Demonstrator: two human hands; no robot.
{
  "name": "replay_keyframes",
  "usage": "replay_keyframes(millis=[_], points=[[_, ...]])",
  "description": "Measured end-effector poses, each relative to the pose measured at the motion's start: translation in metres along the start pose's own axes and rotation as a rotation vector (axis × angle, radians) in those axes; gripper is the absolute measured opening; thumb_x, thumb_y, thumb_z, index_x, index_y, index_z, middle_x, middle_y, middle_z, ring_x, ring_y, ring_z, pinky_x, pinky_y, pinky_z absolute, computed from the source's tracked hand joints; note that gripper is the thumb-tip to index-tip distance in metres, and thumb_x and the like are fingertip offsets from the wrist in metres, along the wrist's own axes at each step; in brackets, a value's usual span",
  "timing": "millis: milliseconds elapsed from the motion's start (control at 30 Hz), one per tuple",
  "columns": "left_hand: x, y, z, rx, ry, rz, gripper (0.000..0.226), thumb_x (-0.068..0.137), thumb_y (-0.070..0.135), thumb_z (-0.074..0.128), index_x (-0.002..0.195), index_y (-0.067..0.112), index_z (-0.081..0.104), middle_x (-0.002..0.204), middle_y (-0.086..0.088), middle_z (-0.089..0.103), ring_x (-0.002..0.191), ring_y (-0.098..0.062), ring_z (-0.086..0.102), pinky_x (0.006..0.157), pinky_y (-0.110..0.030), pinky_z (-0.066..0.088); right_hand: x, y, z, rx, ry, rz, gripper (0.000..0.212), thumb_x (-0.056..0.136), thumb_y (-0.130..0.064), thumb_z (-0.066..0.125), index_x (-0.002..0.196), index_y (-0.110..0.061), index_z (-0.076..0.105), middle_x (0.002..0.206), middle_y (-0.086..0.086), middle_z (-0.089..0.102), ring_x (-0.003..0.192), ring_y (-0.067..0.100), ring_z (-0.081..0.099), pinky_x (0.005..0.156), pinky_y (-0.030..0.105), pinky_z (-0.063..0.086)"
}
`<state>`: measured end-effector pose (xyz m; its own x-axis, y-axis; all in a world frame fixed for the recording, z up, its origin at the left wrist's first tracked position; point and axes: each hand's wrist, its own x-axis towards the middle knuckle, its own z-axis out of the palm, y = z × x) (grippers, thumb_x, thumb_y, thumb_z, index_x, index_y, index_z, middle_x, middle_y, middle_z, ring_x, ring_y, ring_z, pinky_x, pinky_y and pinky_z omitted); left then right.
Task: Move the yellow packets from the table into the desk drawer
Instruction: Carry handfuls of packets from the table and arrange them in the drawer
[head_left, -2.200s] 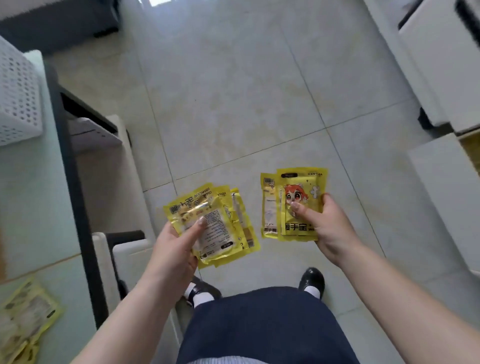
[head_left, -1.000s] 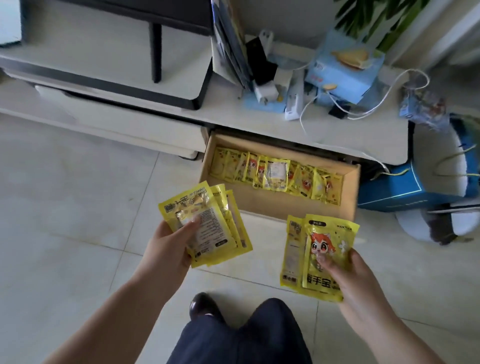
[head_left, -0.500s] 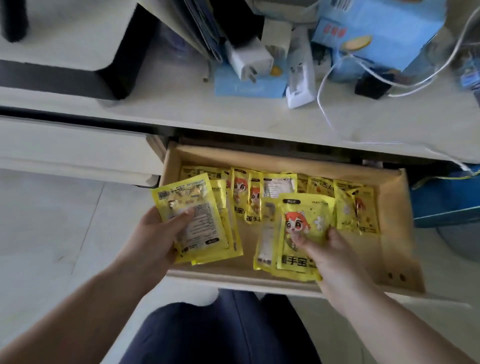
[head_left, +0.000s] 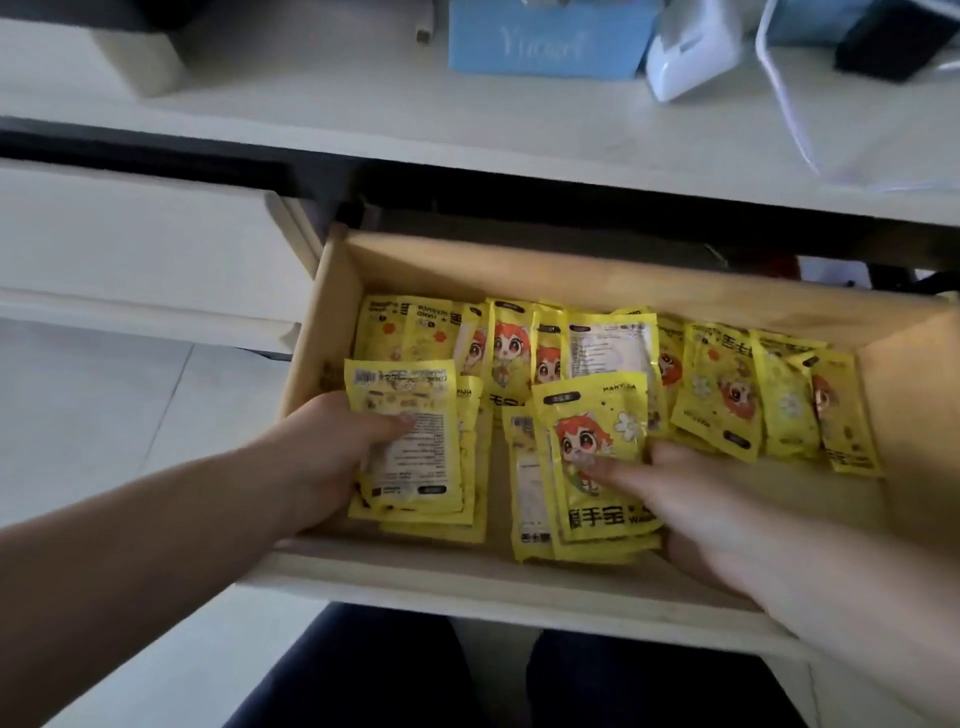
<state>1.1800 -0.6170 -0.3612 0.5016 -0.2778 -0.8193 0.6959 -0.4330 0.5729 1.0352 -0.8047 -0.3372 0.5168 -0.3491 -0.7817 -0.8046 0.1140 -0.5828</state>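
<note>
- Pale wood drawer (head_left: 332, 322) stands pulled out under the white tabletop (head_left: 363, 124); a row of yellow packets (head_left: 719, 389) lies overlapped along its back wall
- Left hand (head_left: 322, 457) is inside the drawer at its near left; thumb and fingers grip a small stack of packets (head_left: 410, 436), printed back up
- Right hand (head_left: 691, 509) is at the drawer's near middle; fingers (head_left: 618, 480) pinch a second stack (head_left: 587, 431), cartoon face up
- Blue box (head_left: 545, 41) sits on the tabletop behind the drawer

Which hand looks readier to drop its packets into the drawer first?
Probably the right hand: its packets lie low over bare drawer floor. The left hand grips its stack similarly; it's close.
</note>
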Motion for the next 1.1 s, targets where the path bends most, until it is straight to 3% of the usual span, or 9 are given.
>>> replay_keyframes(millis=[233,367,500,600,733,867,967,1033,1100], points=[[0.005,-0.003,-0.001,0.143,-0.040,-0.012,0.023,0.092,0.002,0.053,0.113,0.005,0.063,0.106,-0.013,0.073,0.100,-0.029,0.068,0.095,-0.050,0.049,0.020,0.009,0.004,-0.156,0.006,-0.012,0.080,0.083,-0.044,0.061,0.146,-0.011,0.025,0.150,0.010,0.035,0.133,0.028,0.037,0.105,0.036,0.031],[0.005,-0.004,-0.003,0.199,-0.089,-0.055,0.025,0.095,0.006,0.050,0.117,0.009,0.062,0.110,-0.011,0.071,0.104,-0.028,0.066,0.098,-0.051,0.047,0.030,0.016,0.003,-0.184,-0.001,-0.037,0.063,0.085,-0.045,0.058,0.136,-0.013,0.042,0.129,0.000,0.053,0.112,0.022,0.050,0.091,0.027,0.034],[0.003,-0.002,-0.004,0.261,-0.077,-0.103,0.021,0.096,0.010,0.050,0.114,0.012,0.061,0.107,-0.014,0.071,0.100,-0.028,0.066,0.088,-0.049,0.053,0.033,0.019,0.002,-0.263,0.015,-0.020,0.069,0.080,-0.055,0.059,0.132,-0.012,0.049,0.138,0.007,0.052,0.120,0.025,0.050,0.099,0.033,0.038],[0.002,-0.001,-0.006,0.242,-0.086,-0.127,0.023,0.094,0.012,0.054,0.116,0.017,0.059,0.104,-0.008,0.073,0.096,-0.027,0.068,0.083,-0.050,0.055,0.032,0.018,-0.003,-0.302,0.000,-0.034,0.041,0.082,-0.046,0.063,0.110,-0.017,0.056,0.116,-0.003,0.059,0.100,0.018,0.053,0.088,0.028,0.037],[-0.002,-0.004,-0.012,0.229,-0.099,-0.066,0.029,0.089,0.011,0.061,0.117,0.015,0.056,0.104,-0.006,0.071,0.094,-0.023,0.067,0.074,-0.041,0.057,0.035,0.020,-0.014,-0.401,-0.011,-0.089,0.068,0.081,-0.040,0.066,0.139,-0.013,0.040,0.139,0.005,0.049,0.117,0.023,0.050,0.092,0.028,0.034],[-0.008,-0.003,-0.033,0.782,-0.095,0.287,0.097,0.056,0.065,0.074,0.140,0.036,0.033,0.141,0.009,0.046,0.126,-0.016,0.048,0.107,-0.047,0.039,0.035,0.023,-0.023,-0.436,-0.008,-0.068,0.075,0.084,-0.046,0.060,0.144,-0.010,0.032,0.152,0.009,0.032,0.136,0.027,0.036,0.109,0.039,0.028],[-0.006,0.007,-0.035,1.493,-0.232,0.839,0.073,0.085,0.040,0.060,0.146,0.039,0.020,0.151,0.018,0.022,0.142,-0.009,0.023,0.117,-0.034,0.021,0.038,0.028,-0.033,-0.442,-0.035,-0.034,0.065,0.085,-0.044,0.059,0.135,-0.006,0.044,0.147,0.011,0.040,0.132,0.027,0.041,0.106,0.037,0.031],[0.004,0.012,-0.031,1.854,-0.327,1.308,0.077,0.075,0.026,0.075,0.141,0.033,0.034,0.151,0.002,0.034,0.139,-0.018,0.031,0.109,-0.043,0.031,0.035,0.027,-0.037,-0.470,-0.065,-0.011,0.058,0.083,-0.043,0.062,0.127,-0.007,0.053,0.139,0.009,0.050,0.128,0.026,0.045,0.099,0.033,0.034],[0.018,0.008,-0.032,2.119,-0.477,1.381,0.081,0.072,0.025,0.078,0.139,0.032,0.033,0.150,-0.005,0.030,0.137,-0.024,0.027,0.105,-0.049,0.038,0.033,0.027,-0.041,-0.514,-0.084,-0.024,0.039,0.078,-0.042,0.066,0.108,-0.018,0.064,0.116,-0.001,0.065,0.117,0.022,0.055,0.088,0.027,0.040]])
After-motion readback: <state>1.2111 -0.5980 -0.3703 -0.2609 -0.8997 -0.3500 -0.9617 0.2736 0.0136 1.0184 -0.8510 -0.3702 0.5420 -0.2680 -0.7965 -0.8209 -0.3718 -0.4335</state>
